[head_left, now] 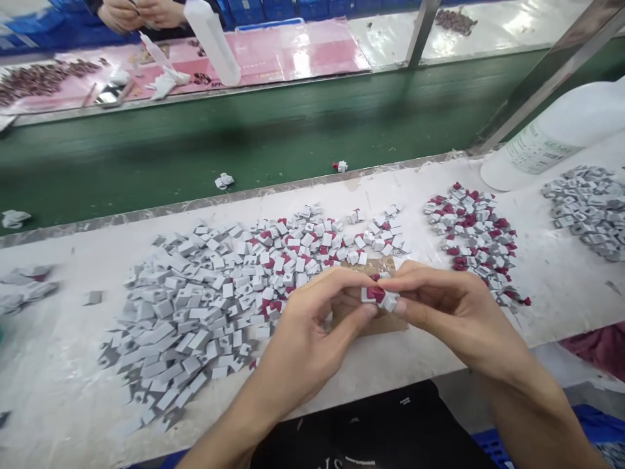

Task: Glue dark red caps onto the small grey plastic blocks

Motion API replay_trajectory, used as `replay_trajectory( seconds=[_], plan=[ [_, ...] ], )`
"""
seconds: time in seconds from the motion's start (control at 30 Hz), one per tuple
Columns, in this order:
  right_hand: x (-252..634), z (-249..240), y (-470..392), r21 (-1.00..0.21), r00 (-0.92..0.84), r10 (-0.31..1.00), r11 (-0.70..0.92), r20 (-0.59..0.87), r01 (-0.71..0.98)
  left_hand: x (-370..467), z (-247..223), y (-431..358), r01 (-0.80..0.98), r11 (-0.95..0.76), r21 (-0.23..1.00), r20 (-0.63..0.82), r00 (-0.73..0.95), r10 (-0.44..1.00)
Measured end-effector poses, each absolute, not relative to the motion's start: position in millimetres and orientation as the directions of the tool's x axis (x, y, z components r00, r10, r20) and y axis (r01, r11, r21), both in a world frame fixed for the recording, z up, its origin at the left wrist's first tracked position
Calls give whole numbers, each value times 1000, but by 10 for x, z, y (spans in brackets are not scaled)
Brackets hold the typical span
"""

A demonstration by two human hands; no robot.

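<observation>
Between the fingertips of both my hands is a small grey and dark red plastic part (pixel 376 294). My left hand (pixel 317 326) pinches its left side with thumb and forefinger. From the right, my right hand (pixel 449 306) grips the same part between thumb and forefinger. Just below it a piece of brown cardboard (pixel 385 324) lies on the worktable (pixel 351 384). A large heap of grey parts (pixel 185 312), mixed with grey and red ones towards its right end, spreads to the left of my hands. Beyond my right hand sits a pile of grey and red parts (pixel 471 228).
Another pile of grey parts (pixel 590 208) lies far right, near a large white bottle (pixel 551 137). A green conveyor belt (pixel 293 130) with a few loose parts runs behind the table. Across it, another person's hands (pixel 141 13) work near a white bottle (pixel 212 42).
</observation>
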State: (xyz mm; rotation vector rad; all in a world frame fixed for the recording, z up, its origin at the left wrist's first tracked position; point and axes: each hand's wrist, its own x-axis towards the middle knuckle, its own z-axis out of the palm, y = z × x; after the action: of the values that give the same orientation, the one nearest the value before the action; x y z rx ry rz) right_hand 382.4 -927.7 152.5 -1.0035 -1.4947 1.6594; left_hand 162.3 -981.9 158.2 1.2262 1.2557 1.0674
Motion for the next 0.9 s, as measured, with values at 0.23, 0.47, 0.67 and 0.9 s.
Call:
replay_trajectory(
  seconds=[0.23,0.47,0.67,0.9],
  plan=[
    [3375,1650,-8809,-980,-557,830,-131,-25,-151,1256,1687,-9503,-94,88,992,-97,-96,991],
    [3215,1611,-8614,-996,-610,793,-53,6,-78,989,1743,-9351,43,88,995,-87,-23,996],
    [2648,1396,-7702,-854,-492,870,221,-46,471,570,1614,-8574,385,233,893,-141,-253,957],
    [2033,1235,-6920,-737,-356,934,254,19,627,410,1286,-7474,435,409,802,-213,-431,877]
  ],
)
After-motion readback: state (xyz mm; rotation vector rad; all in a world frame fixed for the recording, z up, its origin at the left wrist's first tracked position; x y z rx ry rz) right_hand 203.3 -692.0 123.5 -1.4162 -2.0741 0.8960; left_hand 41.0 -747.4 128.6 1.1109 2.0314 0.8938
